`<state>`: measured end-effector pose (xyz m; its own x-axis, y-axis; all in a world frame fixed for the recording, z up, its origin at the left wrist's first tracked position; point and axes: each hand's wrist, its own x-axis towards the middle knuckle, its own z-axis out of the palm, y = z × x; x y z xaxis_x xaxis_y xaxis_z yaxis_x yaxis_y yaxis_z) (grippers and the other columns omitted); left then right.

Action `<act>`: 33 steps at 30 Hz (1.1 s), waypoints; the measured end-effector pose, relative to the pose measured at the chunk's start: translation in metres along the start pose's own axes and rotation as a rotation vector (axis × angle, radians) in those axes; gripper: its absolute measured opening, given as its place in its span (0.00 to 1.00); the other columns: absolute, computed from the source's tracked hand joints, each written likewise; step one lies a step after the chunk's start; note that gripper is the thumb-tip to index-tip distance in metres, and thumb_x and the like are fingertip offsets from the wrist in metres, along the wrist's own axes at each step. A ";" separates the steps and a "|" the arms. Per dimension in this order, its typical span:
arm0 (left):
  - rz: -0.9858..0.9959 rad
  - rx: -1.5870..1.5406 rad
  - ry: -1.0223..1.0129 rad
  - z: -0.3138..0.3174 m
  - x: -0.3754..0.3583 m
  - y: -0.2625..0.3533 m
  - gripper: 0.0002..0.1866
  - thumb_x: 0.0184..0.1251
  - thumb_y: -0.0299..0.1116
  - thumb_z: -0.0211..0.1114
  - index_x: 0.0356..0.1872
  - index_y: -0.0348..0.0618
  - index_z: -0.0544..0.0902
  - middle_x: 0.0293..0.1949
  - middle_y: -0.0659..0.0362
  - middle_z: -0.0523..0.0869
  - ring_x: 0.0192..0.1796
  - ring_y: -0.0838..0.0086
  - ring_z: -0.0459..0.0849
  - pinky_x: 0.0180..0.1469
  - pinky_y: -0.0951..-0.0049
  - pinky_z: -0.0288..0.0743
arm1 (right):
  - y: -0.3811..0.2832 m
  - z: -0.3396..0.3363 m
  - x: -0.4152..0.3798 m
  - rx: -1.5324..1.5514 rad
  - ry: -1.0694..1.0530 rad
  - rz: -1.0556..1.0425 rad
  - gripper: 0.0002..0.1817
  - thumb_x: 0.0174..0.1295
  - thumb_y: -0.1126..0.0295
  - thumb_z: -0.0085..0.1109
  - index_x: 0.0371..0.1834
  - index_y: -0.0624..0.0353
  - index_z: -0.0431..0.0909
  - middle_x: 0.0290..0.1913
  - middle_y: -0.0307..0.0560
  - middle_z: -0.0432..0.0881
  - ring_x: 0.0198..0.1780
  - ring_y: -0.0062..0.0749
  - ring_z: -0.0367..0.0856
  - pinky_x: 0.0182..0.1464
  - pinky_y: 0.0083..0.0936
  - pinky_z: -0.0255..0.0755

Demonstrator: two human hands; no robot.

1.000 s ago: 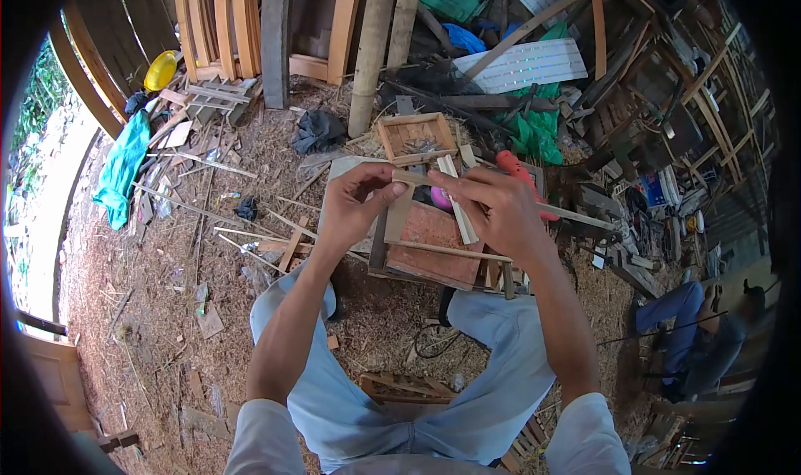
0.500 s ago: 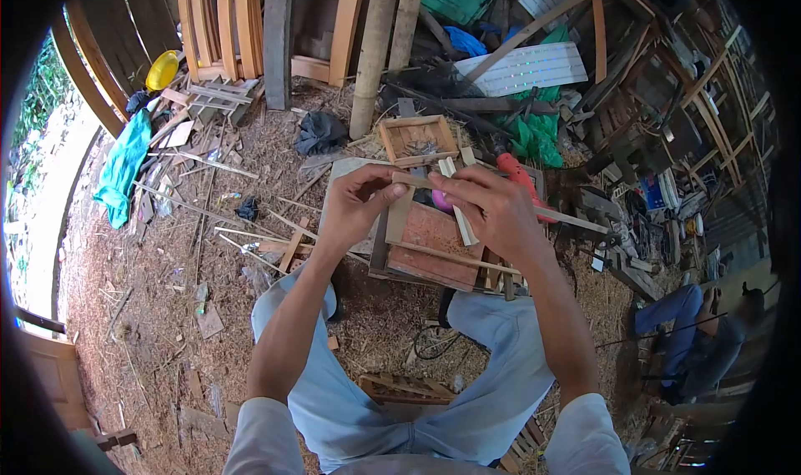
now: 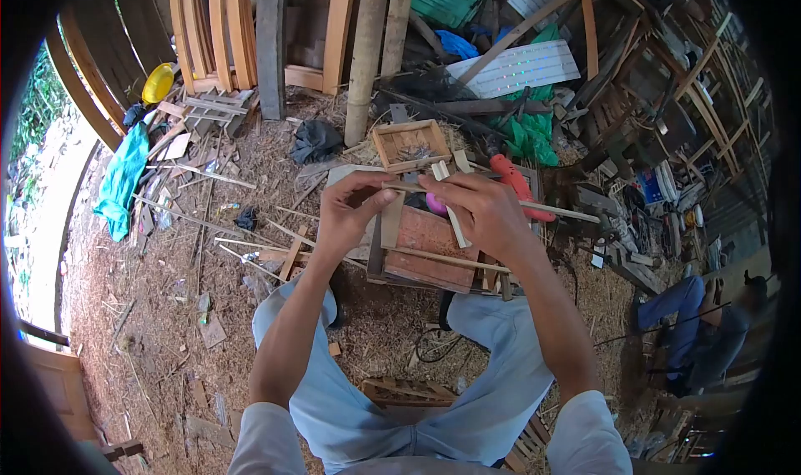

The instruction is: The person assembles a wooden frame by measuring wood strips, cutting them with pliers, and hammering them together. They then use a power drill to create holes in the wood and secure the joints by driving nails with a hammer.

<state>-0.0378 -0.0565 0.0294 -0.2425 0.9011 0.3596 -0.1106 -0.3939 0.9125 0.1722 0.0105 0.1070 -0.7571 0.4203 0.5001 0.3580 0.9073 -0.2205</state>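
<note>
A thin wooden strip (image 3: 561,211) runs between both hands and sticks out to the right. My left hand (image 3: 357,210) pinches its left end between thumb and fingers. My right hand (image 3: 477,206) is closed round it a little farther along. Below them lies a reddish board (image 3: 430,254) on a low bench, with another thin stick (image 3: 450,260) across it. Pale grooved strips (image 3: 451,206) and a purple round object (image 3: 435,204), partly hidden by my right hand, are close by.
Beyond the hands, a wooden tray (image 3: 411,144) holds small metal pieces. A red power tool (image 3: 519,185) lies to its right. Wood scraps and shavings cover the floor (image 3: 192,266). At the far right sits another person (image 3: 709,333).
The strip has turned slightly in my hands, and its right part now looks narrower. Both hands keep their hold. The whole view has shifted a little.
</note>
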 end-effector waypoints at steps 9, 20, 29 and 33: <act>0.107 0.015 0.099 -0.020 0.007 -0.009 0.09 0.63 0.23 0.67 0.44 0.35 0.81 0.41 0.58 0.85 0.44 0.79 0.82 0.50 0.78 0.74 | 0.093 -0.063 -0.048 -0.075 0.022 0.297 0.14 0.55 0.74 0.65 0.46 0.60 0.84 0.40 0.52 0.85 0.41 0.48 0.82 0.44 0.34 0.74; 0.042 0.053 0.196 -0.032 0.019 -0.020 0.08 0.64 0.25 0.67 0.43 0.37 0.83 0.37 0.62 0.85 0.41 0.82 0.81 0.46 0.81 0.74 | 0.152 -0.083 -0.111 0.966 0.363 0.534 0.09 0.60 0.79 0.63 0.44 0.65 0.82 0.37 0.44 0.85 0.35 0.28 0.82 0.40 0.26 0.77; 0.101 0.153 0.170 -0.013 0.023 -0.018 0.12 0.61 0.22 0.68 0.47 0.36 0.82 0.37 0.61 0.86 0.39 0.81 0.82 0.44 0.79 0.75 | 0.095 -0.082 -0.045 1.746 1.052 0.473 0.14 0.66 0.63 0.60 0.49 0.57 0.77 0.37 0.40 0.81 0.41 0.25 0.78 0.45 0.25 0.76; 0.063 0.191 0.130 -0.009 0.019 -0.013 0.18 0.62 0.20 0.67 0.54 0.36 0.77 0.38 0.60 0.86 0.39 0.81 0.82 0.42 0.80 0.75 | 0.107 -0.138 -0.041 1.372 1.015 -0.021 0.15 0.68 0.59 0.57 0.50 0.57 0.77 0.31 0.34 0.78 0.37 0.24 0.79 0.43 0.21 0.73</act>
<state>-0.0493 -0.0357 0.0226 -0.3663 0.8401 0.4001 0.0899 -0.3960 0.9138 0.3172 0.0892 0.1789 0.0651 0.7256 0.6850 -0.7560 0.4840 -0.4408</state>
